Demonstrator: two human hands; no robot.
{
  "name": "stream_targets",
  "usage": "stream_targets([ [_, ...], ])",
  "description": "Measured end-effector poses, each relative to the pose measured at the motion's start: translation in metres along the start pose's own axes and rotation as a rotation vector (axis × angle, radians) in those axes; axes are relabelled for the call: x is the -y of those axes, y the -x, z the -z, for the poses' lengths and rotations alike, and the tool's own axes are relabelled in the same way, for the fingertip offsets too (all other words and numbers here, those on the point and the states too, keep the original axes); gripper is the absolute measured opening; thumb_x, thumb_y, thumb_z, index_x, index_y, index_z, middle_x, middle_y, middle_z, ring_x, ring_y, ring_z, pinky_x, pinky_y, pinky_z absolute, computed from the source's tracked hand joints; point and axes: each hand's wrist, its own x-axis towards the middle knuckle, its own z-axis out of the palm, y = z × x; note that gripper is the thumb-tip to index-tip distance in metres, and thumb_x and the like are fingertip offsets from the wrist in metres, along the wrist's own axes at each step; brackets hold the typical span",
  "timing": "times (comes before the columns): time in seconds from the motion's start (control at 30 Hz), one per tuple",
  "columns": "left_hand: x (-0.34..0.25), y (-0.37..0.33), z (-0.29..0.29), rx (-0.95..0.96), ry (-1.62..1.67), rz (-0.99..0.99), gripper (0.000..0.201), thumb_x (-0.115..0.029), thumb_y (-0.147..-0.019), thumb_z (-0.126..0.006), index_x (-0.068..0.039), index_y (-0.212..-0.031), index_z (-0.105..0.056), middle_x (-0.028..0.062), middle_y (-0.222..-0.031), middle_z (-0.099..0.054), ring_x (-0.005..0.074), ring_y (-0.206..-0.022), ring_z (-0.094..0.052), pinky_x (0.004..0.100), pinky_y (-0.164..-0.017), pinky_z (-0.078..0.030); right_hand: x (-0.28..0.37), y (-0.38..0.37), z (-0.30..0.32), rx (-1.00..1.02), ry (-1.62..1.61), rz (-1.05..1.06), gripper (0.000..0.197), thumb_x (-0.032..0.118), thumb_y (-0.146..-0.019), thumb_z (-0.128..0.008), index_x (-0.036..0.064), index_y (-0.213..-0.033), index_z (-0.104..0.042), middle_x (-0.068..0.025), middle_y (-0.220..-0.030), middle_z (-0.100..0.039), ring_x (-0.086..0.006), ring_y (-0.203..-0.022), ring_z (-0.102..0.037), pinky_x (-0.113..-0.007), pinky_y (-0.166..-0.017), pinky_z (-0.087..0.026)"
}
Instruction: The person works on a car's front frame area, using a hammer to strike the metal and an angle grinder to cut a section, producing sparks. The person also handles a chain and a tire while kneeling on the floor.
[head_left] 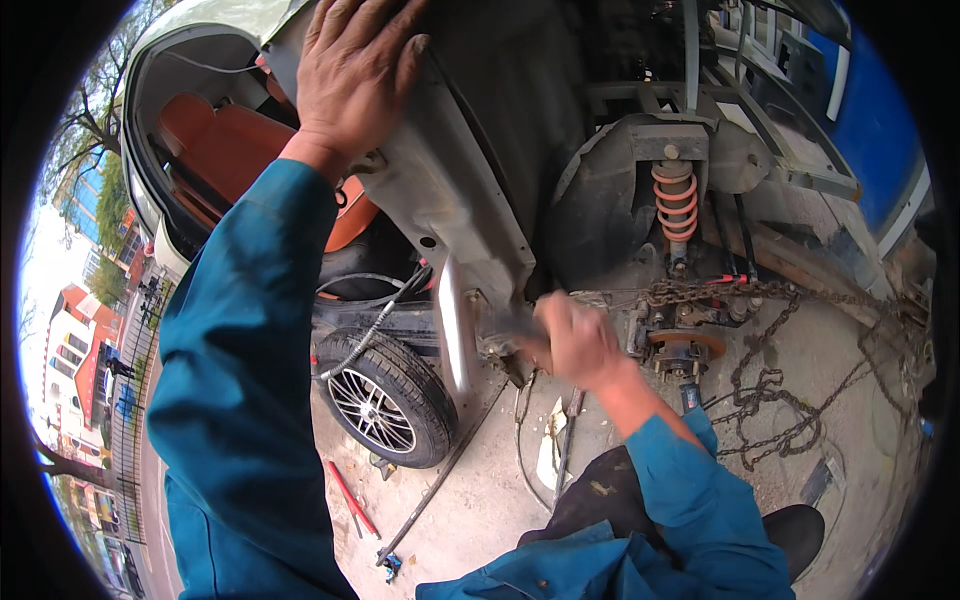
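My left hand (358, 75) lies with fingers spread on the upper part of a bare grey car body panel (430, 170). My right hand (578, 340) is closed round the dark handle of what looks like a hammer (453, 325). Its long, shiny head is smeared by motion and appears in front of the panel's lower end; whether it touches the metal I cannot tell. Right of the panel, a coil spring (676, 203) in orange-red stands above a rusty brake disc (686, 346).
A wheel (385, 400) leans beside the car's sill. Red-handled pliers (352, 500) and a long metal bar (440, 475) lie on the concrete. A rusty chain (775, 410) stretches across the right side. An orange seat (222, 140) shows through the door opening.
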Motion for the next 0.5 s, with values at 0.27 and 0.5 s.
stream_targets([
  [0.27,-0.004,0.0,0.006,0.075,-0.022,0.054,0.049,-0.022,-0.103,-0.06,0.0,-0.146,-0.064,0.02,-0.156,-0.058,0.0431,-0.153,-0.045,0.0602,-0.13,-0.028,0.032,0.002,0.005,-0.01,-0.085,-0.052,0.045,0.039,-0.095,-0.084,0.0025,-0.105,-0.06,-0.0163,-0.079,-0.068,-0.0379,-0.069,-0.073,-0.045,-0.06,-0.058],
  [0.5,-0.002,-0.004,0.01,0.083,0.02,0.066,0.052,-0.022,-0.102,-0.061,0.004,-0.148,-0.06,0.0214,-0.157,-0.057,0.0431,-0.154,-0.044,0.0598,-0.13,-0.028,-0.001,-0.036,0.013,0.009,0.047,-0.299,0.047,0.048,-0.104,-0.072,0.003,-0.102,-0.059,-0.0233,-0.077,-0.069,-0.0476,-0.078,-0.074,-0.055,-0.068,-0.06],
])
